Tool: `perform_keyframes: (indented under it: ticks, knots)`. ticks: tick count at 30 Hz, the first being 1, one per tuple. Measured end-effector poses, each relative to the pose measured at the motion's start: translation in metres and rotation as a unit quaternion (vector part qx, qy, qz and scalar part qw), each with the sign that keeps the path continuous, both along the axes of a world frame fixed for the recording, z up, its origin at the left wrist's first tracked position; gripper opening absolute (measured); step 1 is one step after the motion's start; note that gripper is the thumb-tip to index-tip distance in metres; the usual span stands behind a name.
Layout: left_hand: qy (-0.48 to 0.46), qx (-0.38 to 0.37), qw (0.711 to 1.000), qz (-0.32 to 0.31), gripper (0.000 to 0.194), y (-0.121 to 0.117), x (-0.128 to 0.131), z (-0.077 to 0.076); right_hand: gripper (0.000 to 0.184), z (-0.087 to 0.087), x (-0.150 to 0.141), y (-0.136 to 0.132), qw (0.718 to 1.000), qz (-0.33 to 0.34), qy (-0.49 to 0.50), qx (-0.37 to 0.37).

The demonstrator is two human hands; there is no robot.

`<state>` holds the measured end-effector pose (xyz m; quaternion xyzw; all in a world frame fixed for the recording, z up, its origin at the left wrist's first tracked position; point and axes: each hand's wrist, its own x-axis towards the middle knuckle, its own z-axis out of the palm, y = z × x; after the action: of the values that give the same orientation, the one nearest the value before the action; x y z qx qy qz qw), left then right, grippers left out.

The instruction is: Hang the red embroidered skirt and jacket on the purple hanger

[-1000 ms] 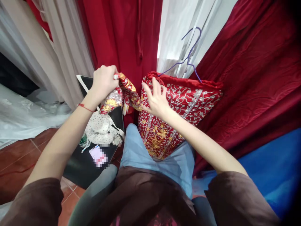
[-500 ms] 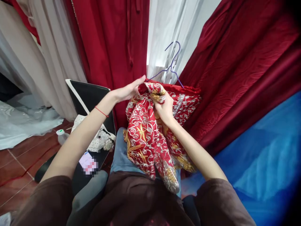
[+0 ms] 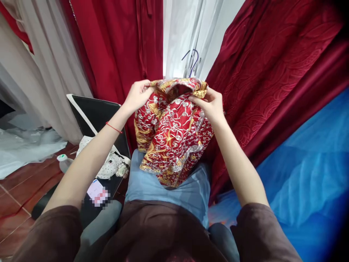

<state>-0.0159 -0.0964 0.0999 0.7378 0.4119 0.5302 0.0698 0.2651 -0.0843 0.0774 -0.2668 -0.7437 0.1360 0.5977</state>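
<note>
A red garment [image 3: 171, 134] with silver and gold embroidery hangs in front of me, folded over itself. My left hand [image 3: 138, 95] grips its upper left edge, fingers closed on the cloth. My right hand [image 3: 209, 103] pinches the upper right edge at the gold trim. The hook of a purple wire hanger [image 3: 191, 61] pokes up just behind the garment's top. A red string circles my left wrist. The garment's lower part hangs above my blue-clad lap [image 3: 169, 189].
Dark red drapes [image 3: 272, 72] hang behind and to the right, white and beige fabric [image 3: 51, 72] to the left. A black chair [image 3: 100, 116] holds a spotted white bag [image 3: 109, 165]. A blue cloth [image 3: 308, 163] lies at right. A small bottle [image 3: 63, 162] stands on the red tile floor.
Both hands have moved apart to the garment's top corners and lifted it, folding it more compactly. The hanger hook now shows less above the cloth.
</note>
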Motion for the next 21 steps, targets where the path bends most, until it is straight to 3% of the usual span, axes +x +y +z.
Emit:
perform_keyframes:
  ticks: [3,5,8,10,12,15,18,21]
  knots:
    - [0.035,0.079,0.989,0.120,0.033,-0.015,-0.004,0.019,0.048,0.012,0.001,-0.003,1.000,0.013,0.015,-0.012]
    - [0.071,0.087,0.982,0.150,0.038,-0.029,-0.001,0.026,0.053,0.015,-0.007,-0.001,0.999,0.025,0.034,-0.032]
    - [0.102,0.070,0.986,0.113,0.053,-0.039,0.010,0.025,0.063,0.010,-0.033,0.006,0.995,0.059,0.039,-0.074]
    - [0.094,0.042,0.991,0.083,0.050,-0.034,0.014,0.017,0.067,0.002,-0.051,0.012,0.993,0.062,0.025,-0.098]
    - [0.072,0.003,0.993,0.093,0.041,-0.022,0.010,0.007,0.069,-0.008,-0.065,0.020,0.993,0.045,-0.002,-0.108]
    - [0.051,-0.039,0.984,0.164,0.034,-0.005,-0.011,-0.001,0.062,-0.019,-0.077,0.036,0.992,0.014,-0.073,-0.098]
    - [0.070,-0.064,0.967,0.235,0.032,0.001,-0.036,0.007,0.048,-0.021,-0.090,0.059,0.984,-0.048,-0.160,-0.057]
    - [0.132,-0.094,0.945,0.283,0.034,0.003,-0.051,0.025,0.041,-0.018,-0.115,0.086,0.952,-0.141,-0.270,0.028]
